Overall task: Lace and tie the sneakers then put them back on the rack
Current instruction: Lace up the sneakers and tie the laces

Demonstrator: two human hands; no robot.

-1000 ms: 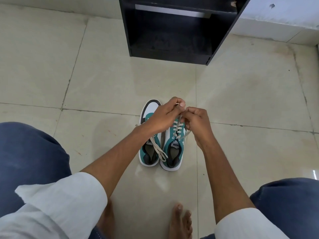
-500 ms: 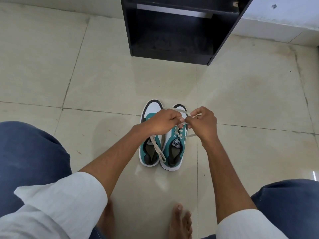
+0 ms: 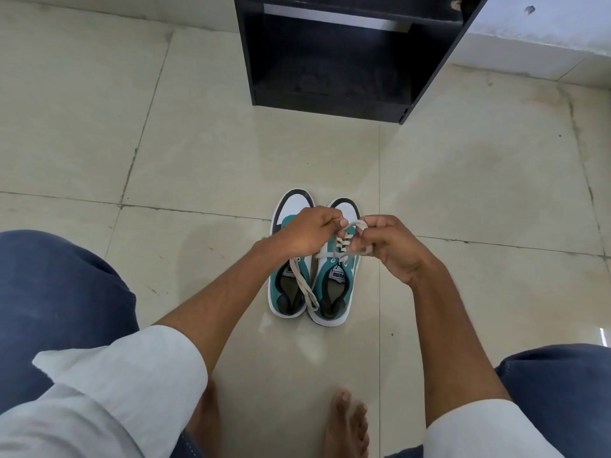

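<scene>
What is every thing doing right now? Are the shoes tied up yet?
Right sneaker: on the floor, laced, not tied yet.
Its lace: looped, pinched between both hands.
Left sneaker: on the floor, untied, a loose lace lies across its opening.
Left hand: closed on the lace.
Right hand: closed on the lace.
Rack: bottom shelf empty.

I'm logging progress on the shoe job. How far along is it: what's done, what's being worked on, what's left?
Done: the right sneaker is laced through its eyelets. In hand: the left hand and right hand both pinch its lace above the toe, tying it. Left: the left sneaker has a loose lace end trailing over its opening, and both sneakers sit on the floor in front of the black rack.
</scene>
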